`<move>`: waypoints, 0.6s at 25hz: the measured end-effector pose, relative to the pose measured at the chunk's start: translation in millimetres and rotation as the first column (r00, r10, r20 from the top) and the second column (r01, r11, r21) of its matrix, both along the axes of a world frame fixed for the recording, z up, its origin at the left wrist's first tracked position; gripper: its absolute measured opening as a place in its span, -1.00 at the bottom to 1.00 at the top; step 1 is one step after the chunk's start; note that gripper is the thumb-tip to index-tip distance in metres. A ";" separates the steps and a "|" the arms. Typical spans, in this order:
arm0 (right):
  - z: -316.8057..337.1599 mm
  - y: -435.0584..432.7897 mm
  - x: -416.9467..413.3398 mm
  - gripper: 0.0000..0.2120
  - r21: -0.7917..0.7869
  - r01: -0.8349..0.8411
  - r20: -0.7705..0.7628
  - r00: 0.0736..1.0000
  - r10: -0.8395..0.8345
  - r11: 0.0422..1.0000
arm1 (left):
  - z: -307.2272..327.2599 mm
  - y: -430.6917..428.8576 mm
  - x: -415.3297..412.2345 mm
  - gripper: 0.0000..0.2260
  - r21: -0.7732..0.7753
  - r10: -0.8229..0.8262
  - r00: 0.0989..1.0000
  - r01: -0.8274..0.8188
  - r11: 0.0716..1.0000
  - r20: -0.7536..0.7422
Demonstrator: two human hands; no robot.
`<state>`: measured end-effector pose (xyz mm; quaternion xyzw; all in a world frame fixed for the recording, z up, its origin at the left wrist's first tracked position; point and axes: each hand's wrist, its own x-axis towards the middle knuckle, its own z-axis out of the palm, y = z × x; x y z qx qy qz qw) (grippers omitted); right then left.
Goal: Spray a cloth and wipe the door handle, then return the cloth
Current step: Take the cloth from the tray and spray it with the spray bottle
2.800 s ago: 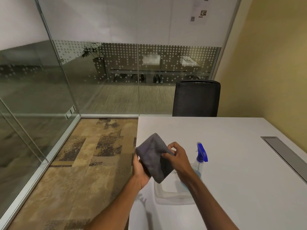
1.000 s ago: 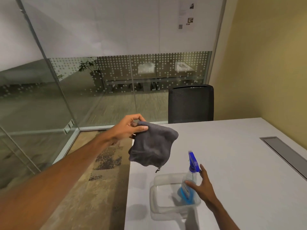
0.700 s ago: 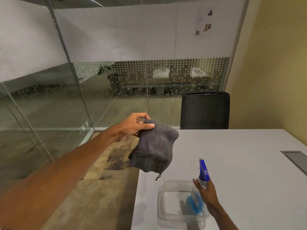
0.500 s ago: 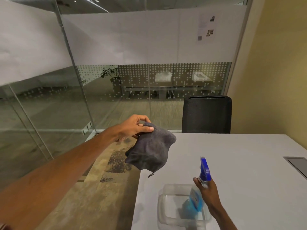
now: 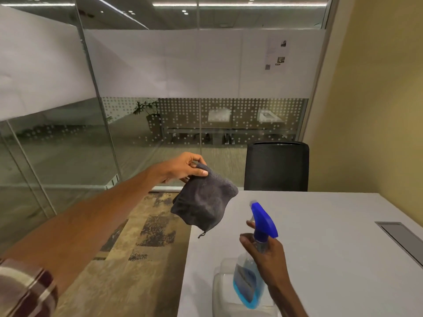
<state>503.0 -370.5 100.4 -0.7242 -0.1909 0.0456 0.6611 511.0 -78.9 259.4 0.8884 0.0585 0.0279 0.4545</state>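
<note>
Both forearms are bare down to the hands, with nothing worn on either wrist. The left arm (image 5: 96, 216) carries a rolled-up sleeve (image 5: 25, 291) at about 8 o'clock in the view, checked in dark maroon and cream. The right arm (image 5: 286, 294) shows no sleeve.

Left arm: extended forward, forearm bare, checked sleeve (image 5: 25, 287) at the elbow. Left hand (image 5: 183, 167): raised, thumb and fingers pinching the cloth (image 5: 203, 200). Right hand (image 5: 269, 252): low and near, wrapped around the neck of the bottle (image 5: 251, 266), index finger forward.
</note>
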 end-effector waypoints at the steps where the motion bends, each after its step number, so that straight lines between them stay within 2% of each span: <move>1: 5.5 3.1 -11.0 -0.65 -0.009 0.008 -0.015 1.000 -0.008 1.000 | 1.4 0.4 3.5 -0.92 0.005 -0.009 1.000 0.009 1.000 0.010; 4: 25.3 12.5 -37.4 -0.58 -0.031 -0.015 -0.107 0.994 0.012 0.999 | 3.8 -1.6 14.3 -0.90 -0.003 -0.041 0.999 0.041 0.999 0.026; 10: 47.5 27.9 -70.1 -0.68 -0.024 -0.020 -0.235 0.972 0.014 0.999 | 17.1 -8.4 28.5 -0.93 -0.048 -0.058 0.992 0.064 0.997 0.112; 15: 57.8 37.7 -76.2 -0.70 -0.028 0.064 -0.206 0.976 -0.068 0.998 | 31.4 -11.9 33.6 -0.94 -0.149 -0.054 0.986 0.079 0.986 0.160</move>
